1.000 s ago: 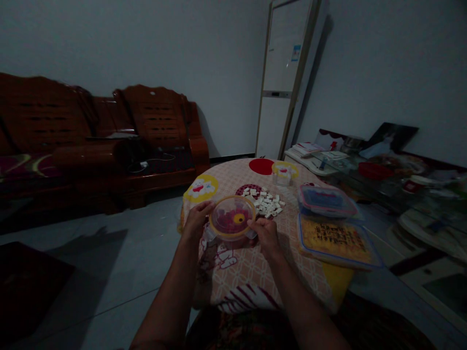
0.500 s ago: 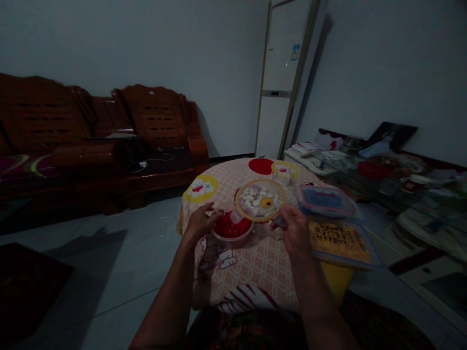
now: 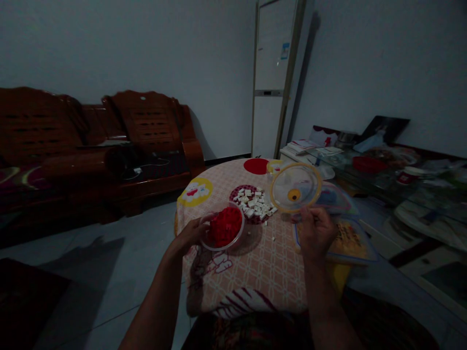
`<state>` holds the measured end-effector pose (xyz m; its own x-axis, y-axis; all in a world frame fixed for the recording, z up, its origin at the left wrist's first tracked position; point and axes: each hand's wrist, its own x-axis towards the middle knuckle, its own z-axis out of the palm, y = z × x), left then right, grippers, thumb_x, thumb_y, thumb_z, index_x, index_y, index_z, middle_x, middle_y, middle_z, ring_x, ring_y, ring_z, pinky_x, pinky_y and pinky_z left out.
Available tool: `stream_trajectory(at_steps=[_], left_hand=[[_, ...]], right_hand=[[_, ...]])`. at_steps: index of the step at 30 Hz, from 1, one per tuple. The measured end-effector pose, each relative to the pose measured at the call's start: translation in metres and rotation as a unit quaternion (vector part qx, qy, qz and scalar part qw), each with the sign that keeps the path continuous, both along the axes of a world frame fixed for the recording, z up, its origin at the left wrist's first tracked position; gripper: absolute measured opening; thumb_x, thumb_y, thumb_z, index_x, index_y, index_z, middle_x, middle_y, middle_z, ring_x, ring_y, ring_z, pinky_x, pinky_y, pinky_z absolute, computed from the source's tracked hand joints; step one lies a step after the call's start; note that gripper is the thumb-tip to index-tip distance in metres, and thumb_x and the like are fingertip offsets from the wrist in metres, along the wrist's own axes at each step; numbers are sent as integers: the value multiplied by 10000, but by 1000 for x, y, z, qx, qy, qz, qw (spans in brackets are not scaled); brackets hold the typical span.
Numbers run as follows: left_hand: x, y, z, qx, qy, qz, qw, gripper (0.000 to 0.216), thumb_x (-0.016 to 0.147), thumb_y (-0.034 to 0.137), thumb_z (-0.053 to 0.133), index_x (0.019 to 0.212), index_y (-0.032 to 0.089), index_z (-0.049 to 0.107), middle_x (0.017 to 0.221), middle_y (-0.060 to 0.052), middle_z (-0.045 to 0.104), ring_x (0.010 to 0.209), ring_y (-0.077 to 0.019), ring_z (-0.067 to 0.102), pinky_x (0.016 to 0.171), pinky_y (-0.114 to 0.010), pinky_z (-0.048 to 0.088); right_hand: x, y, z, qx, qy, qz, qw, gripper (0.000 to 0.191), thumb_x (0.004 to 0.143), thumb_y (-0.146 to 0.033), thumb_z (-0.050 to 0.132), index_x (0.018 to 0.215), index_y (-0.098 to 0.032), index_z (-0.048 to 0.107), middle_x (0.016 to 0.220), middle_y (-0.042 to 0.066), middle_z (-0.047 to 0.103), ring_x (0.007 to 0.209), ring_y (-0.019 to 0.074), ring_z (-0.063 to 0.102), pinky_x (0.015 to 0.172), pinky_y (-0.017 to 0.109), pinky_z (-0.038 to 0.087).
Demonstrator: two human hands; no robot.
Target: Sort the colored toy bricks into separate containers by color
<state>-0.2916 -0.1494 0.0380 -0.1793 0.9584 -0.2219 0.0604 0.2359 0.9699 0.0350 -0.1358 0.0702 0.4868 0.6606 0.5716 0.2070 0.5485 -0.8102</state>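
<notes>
My left hand grips the left side of a clear round plastic tub, which leans slightly. Small red pieces fill the tub. In my right hand is a clear round lid with a yellow-orange rim and an orange spot. The lid is held up by its lower edge, apart from the tub and to its right. A heap of small white block-like pieces lies on the table between the two, with a few strays nearer me.
A patterned cloth covers the round table. At its right side are a blue-rimmed container with orange-brown contents and another clear container behind. A cluttered glass table stands further right, a wooden sofa at back left.
The lid has moved right and up, uncovering the white pieces. My left hand has closed on the tub, which now tilts and sits a little further left.
</notes>
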Motion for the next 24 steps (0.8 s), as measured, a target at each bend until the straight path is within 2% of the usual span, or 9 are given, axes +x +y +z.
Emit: stream_trajectory(at_steps=[3,6,11,14,17,20,24], left_hand=[[-1,10,0,10,-31,39,999,633,668,212,714,1298,218,655,897,-52,738,515,-155,647,441,-225,478],[-2,27,-2,21,-53,83,995,712,663,157,691,1366,228,597,843,-47,729,482,-158,653,425,-211,459],[-3,43,-21,47,-80,167,982,785,667,108,653,1435,193,514,778,-30,727,453,-143,613,414,-212,459],[-4,43,-38,65,-134,191,970,790,676,149,699,1437,222,500,899,-51,754,605,-170,688,495,-227,527],[-4,39,-54,73,-165,198,963,756,714,220,711,1438,251,497,1042,-76,754,745,-187,728,583,-248,576],[-4,37,-68,90,-186,194,959,716,753,265,694,1441,290,499,1236,-87,706,945,-225,734,719,-303,609],[-3,36,-80,109,-192,202,954,678,764,296,701,1420,274,529,1382,-88,626,1208,-270,639,906,-349,582]], right_hand=[[1,5,-4,-20,12,17,1000,301,834,-448,686,698,-191,609,566,-11,656,516,158,628,576,276,506],[-8,17,-7,-61,23,81,995,313,803,-470,704,695,-196,599,568,-18,642,503,154,607,541,274,503],[-44,60,-7,-123,4,181,976,268,741,-434,711,673,-220,566,597,-27,606,541,147,573,520,263,488],[-73,102,-7,-133,-64,180,973,231,759,-384,659,649,-227,531,584,-42,549,555,133,525,525,242,450],[-104,151,-5,-89,-218,136,962,188,780,-252,601,624,-219,502,590,-44,506,595,125,479,600,234,407],[-136,199,0,-68,-388,76,916,129,823,-139,539,707,-190,562,707,20,583,681,153,517,675,260,401],[-176,251,5,-92,-563,36,820,229,943,-96,411,1001,-130,630,1012,148,647,869,207,596,738,284,423]])
